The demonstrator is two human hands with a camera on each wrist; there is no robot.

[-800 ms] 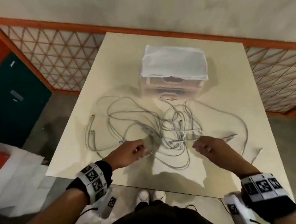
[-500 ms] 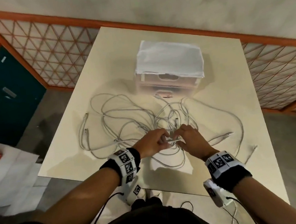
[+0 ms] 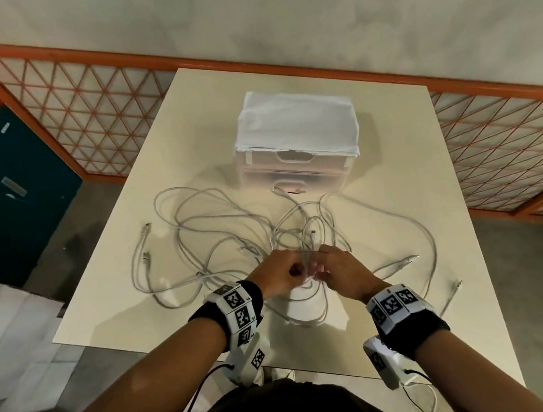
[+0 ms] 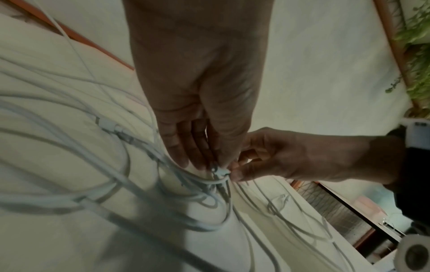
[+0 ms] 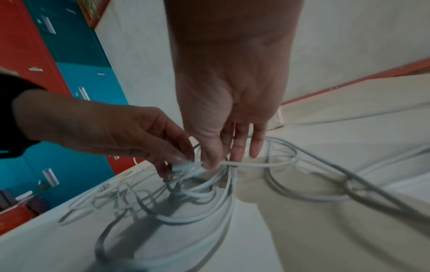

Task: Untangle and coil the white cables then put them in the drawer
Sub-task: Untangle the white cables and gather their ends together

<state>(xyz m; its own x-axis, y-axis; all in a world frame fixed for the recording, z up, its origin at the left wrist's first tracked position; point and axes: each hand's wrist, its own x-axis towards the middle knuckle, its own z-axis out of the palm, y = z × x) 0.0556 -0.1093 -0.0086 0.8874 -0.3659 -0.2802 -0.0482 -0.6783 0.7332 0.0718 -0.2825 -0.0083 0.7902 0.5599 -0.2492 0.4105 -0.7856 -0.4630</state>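
**Both hands at one knot in the cable tangle**

Cream tabletop (image 3: 395, 161) stands against a grey wall with orange-framed lattice panels (image 3: 77, 103); teal and red lockers (image 3: 2, 193) at left. Tangled thin white cables (image 3: 203, 225) sprawl across the middle, cable count unclear. Behind them sits a translucent plastic drawer unit (image 3: 296, 168), two drawers visible, white cloth (image 3: 293, 123) on top. Left hand (image 3: 280, 273) and right hand (image 3: 337, 271) meet at the near edge of the tangle, each grip pinched onto a strand. Both wrists wear bands with black-and-white square markers.
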